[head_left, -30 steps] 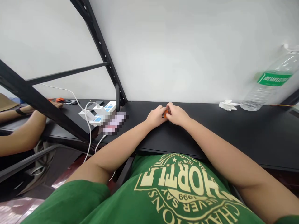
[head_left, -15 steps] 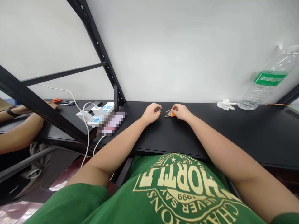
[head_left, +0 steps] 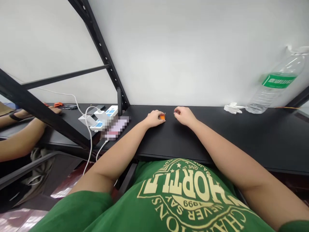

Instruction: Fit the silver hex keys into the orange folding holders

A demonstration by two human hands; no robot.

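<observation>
My left hand (head_left: pixel 153 119) is closed around an orange holder (head_left: pixel 162 117) just above or on the black tabletop (head_left: pixel 173 138). The holder carries several thin metal rods, which look like hex keys; the fingers cover most of them. To the right, a short gap away, my right hand (head_left: pixel 183 115) has its fingers curled in and the thumb pressed near them. What sits between those fingertips, if anything, is too small to make out.
Left of my arm lie a power strip (head_left: pixel 111 111) with white chargers and a blurred phone (head_left: pixel 117 128) on a cable. A crumpled tissue (head_left: pixel 233 108) and a large plastic bottle (head_left: pixel 272 85) stand at right. Another person's arm (head_left: pixel 23 137) rests beyond the metal frame (head_left: pixel 96 38).
The orange holder has passed from my right hand to my left and shifted left. My right hand has drawn off it with fingers curled.
</observation>
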